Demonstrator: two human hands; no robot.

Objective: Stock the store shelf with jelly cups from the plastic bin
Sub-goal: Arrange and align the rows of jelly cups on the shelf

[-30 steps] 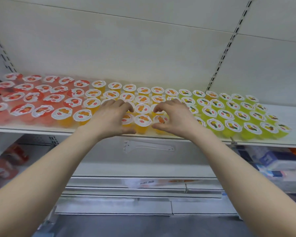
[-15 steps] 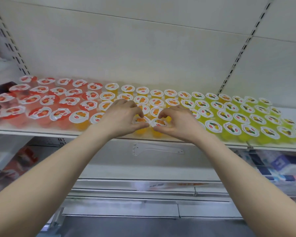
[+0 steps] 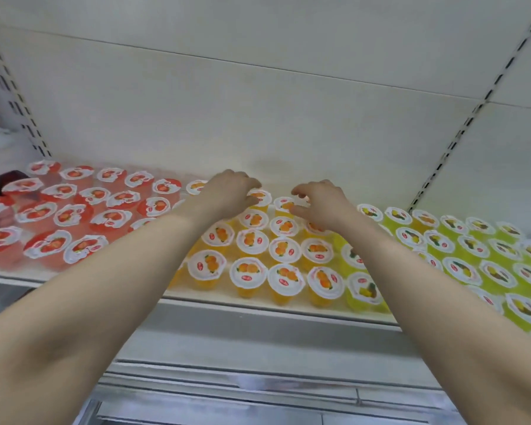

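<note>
Two hands reach the back of the shelf [image 3: 215, 298]: the left hand [image 3: 227, 193] curls its fingers onto an orange jelly cup [image 3: 260, 198]; the right hand [image 3: 322, 205] hooks beside a second orange cup [image 3: 284, 205], grip unclear. Red cups [image 3: 65, 216] fill the shelf's left end, yellow-green cups [image 3: 460, 268] its right.

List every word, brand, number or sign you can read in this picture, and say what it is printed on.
No text can be read.
Orange jelly cups: small red oval logo on each lid, too blurred to read.
Red jelly cups and green jelly cups: same red oval, too blurred.
Shelf: no label or price tag shows on its front edge.
</note>
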